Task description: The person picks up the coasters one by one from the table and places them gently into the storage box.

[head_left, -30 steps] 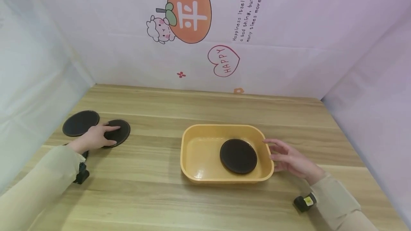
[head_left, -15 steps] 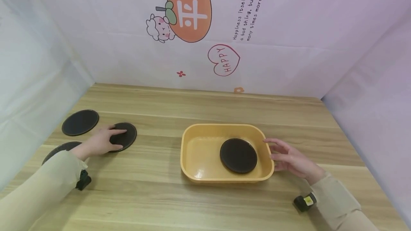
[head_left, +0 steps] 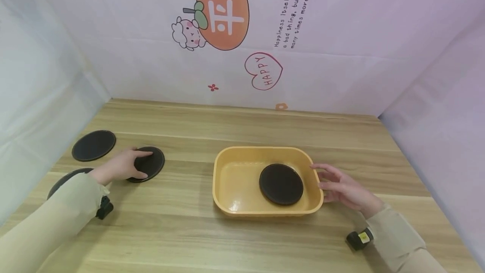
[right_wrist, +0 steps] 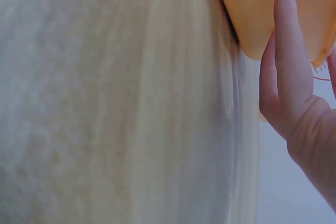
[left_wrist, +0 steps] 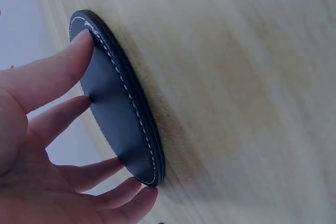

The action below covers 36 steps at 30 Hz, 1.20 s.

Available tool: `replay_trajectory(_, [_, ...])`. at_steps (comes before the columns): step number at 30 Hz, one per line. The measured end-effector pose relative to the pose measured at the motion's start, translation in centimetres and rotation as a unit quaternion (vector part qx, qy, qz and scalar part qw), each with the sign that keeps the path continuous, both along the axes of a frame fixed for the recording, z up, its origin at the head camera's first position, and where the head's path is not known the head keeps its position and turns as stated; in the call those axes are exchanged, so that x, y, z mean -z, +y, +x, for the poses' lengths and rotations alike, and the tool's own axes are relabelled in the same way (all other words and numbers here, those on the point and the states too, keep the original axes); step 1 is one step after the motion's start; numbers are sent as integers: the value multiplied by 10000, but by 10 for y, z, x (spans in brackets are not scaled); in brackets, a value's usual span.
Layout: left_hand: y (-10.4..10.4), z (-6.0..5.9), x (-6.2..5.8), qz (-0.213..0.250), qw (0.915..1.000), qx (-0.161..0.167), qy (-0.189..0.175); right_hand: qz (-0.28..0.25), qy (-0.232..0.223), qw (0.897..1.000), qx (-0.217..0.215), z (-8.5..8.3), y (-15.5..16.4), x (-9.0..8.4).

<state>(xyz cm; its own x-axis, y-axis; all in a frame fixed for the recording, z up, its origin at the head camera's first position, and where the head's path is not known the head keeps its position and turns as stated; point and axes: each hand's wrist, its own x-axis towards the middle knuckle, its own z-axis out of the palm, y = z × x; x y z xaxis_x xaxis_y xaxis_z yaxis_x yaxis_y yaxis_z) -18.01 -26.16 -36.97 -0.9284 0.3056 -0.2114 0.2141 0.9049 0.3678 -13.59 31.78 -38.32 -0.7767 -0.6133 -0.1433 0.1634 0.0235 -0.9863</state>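
My left hand [head_left: 119, 165] rests on a round black coaster [head_left: 154, 162] at the left of the table. In the left wrist view, its thumb and extended fingers touch the face and rim of the coaster [left_wrist: 118, 103], which has white edge stitching. Another black coaster [head_left: 281, 184] lies inside a yellow plastic bin [head_left: 235, 212], toward its right end. Beside that end is my right hand [head_left: 346, 186], fingertips at the rim and outer wall. The right wrist view shows straight fingers along the bin's side [right_wrist: 247, 14].
Two further black coasters lie at the far left: one whole coaster [head_left: 94, 145] and one coaster [head_left: 64, 182] partly under the left sleeve [head_left: 68, 205]. A wood-grain table [head_left: 182, 231] carries everything. White printed cloth [head_left: 333, 24] closes off the back and sides.
My left hand has slid right and slightly toward the front edge, and the coaster under its fingers has moved with it. A coaster under the sleeve shows more. The right hand and bin stay put.
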Motion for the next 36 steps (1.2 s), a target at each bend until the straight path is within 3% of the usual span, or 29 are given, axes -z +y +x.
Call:
replay_trajectory(5, [0,1,0,-21,10000,0,-68,-35,20,10000,-23,-1,-1,1])
replay_trajectory(15, [-12,-4,4,214,9996,35,180,49,38,10000,27,-1,0,2])
replay_trajectory(23, [-35,-11,2,675,9954,-518,-443,53,32,10000,65,0,0,2])
replay_trajectory(31, [-49,-10,-2,1056,9891,-603,-828,75,-20,9999,91,1,-1,1])
replay_trajectory(36, [-51,-10,-6,1515,9774,-657,-1319,56,12,9999,84,1,-1,1])
